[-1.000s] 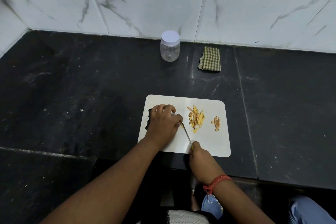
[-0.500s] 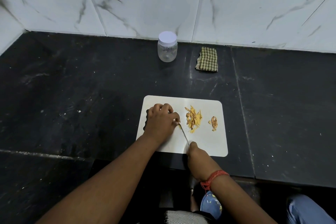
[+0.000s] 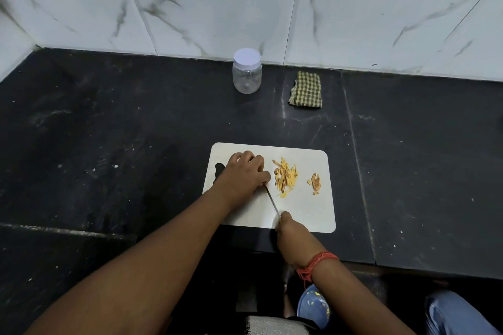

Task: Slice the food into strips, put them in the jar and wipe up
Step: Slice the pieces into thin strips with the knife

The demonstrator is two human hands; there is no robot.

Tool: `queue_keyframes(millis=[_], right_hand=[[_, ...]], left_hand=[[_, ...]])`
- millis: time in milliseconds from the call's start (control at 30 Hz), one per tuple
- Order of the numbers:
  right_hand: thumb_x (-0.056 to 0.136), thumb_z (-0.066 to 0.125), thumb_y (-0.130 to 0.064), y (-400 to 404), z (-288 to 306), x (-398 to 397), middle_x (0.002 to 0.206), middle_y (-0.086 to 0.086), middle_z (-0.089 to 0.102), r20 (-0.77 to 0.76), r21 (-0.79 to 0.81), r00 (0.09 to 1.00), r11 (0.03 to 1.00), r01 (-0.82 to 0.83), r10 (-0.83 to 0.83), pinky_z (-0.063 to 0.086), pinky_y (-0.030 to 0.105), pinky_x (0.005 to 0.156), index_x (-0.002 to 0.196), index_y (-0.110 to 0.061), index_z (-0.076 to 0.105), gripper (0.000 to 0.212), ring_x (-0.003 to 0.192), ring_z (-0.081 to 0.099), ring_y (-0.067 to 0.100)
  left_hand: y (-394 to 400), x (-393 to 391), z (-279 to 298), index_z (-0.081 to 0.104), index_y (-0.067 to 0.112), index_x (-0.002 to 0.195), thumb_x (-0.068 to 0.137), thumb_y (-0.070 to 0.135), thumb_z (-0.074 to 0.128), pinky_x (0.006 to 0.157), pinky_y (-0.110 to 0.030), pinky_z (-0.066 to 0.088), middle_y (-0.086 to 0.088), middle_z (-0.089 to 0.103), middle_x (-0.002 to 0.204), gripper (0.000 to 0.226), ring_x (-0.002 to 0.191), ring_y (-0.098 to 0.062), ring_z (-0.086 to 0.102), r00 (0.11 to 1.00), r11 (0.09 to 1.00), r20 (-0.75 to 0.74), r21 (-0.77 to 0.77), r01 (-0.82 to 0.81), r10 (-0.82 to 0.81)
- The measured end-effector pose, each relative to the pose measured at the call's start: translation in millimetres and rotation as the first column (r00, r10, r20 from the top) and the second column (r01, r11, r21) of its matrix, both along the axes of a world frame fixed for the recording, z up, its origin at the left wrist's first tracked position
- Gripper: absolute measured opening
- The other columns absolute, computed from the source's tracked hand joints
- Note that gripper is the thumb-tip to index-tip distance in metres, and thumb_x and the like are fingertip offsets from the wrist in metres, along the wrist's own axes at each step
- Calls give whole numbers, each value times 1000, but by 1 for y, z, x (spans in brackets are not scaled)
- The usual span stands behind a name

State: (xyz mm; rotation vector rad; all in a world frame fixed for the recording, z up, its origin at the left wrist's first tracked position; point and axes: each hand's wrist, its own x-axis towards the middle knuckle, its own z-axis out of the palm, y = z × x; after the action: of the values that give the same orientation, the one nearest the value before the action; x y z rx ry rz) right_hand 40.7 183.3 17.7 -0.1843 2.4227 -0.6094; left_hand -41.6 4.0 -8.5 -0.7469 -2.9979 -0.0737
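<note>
A white cutting board [image 3: 307,207] lies on the black counter. A pile of yellow strips [image 3: 285,177] sits at its middle, and a small brown-orange scrap [image 3: 315,181] lies to the right. My left hand [image 3: 245,174] rests curled on the board's left part, fingers bent over a piece of food that is hidden under them. My right hand [image 3: 291,236] grips the handle of a knife [image 3: 272,202], whose thin blade runs up to my left fingertips. A clear jar [image 3: 247,71] with a white lid on stands at the back near the wall.
A folded green checked cloth [image 3: 306,90] lies right of the jar by the marble wall. The black counter [image 3: 109,144] has a front edge just below the board. A blue dish [image 3: 313,307] with yellow bits sits low, below the counter edge.
The view has shifted slightly. Both hands stay in place on the board with the knife blade at my left fingertips; the strip pile looks unchanged.
</note>
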Motion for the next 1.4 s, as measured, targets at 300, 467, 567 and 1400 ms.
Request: queue_keyframes(millis=[300, 467, 567, 1400], right_hand=[[93, 34, 1, 0, 0, 4, 103, 18, 63, -20, 11, 1000, 1000, -17, 17, 37, 30, 68, 114, -5, 39, 22, 82, 57, 30], [95, 35, -1, 2, -3, 9, 102, 17, 64, -19, 32, 1000, 999, -14, 15, 38, 30, 68, 115, -6, 40, 21, 79, 56, 27], [94, 35, 0, 6, -4, 14, 99, 16, 64, -29, 30, 1000, 1000, -9, 10, 38, 30, 67, 111, -7, 40, 19, 88, 62, 32], [103, 39, -35, 28, 20, 9, 51, 6, 46, 242, -368, 921, 849, 378, -305, 30, 21, 34, 92, -11, 39, 26, 33, 36, 19]], left_hand=[[2, 0, 1, 60, 24, 117, 97, 16, 52, 99, -46, 41, -5, 49, 117, 23, 109, -28, 45, 1000, 994, 23, -106, 17, -15], [4, 3, 1, 56, 25, 120, 98, 16, 51, 97, -44, 40, -5, 47, 121, 25, 109, -28, 44, 1000, 994, 16, -112, 10, -8], [5, 5, 1, 60, 24, 112, 93, 14, 58, 90, -44, 44, -4, 51, 113, 21, 101, -27, 47, 1000, 997, -5, -80, -6, 6], [23, 52, -23, 70, 24, 99, 85, 46, 68, 97, -50, 42, 0, 56, 104, 26, 96, -23, 51, 893, 872, -75, 266, -411, 444]])
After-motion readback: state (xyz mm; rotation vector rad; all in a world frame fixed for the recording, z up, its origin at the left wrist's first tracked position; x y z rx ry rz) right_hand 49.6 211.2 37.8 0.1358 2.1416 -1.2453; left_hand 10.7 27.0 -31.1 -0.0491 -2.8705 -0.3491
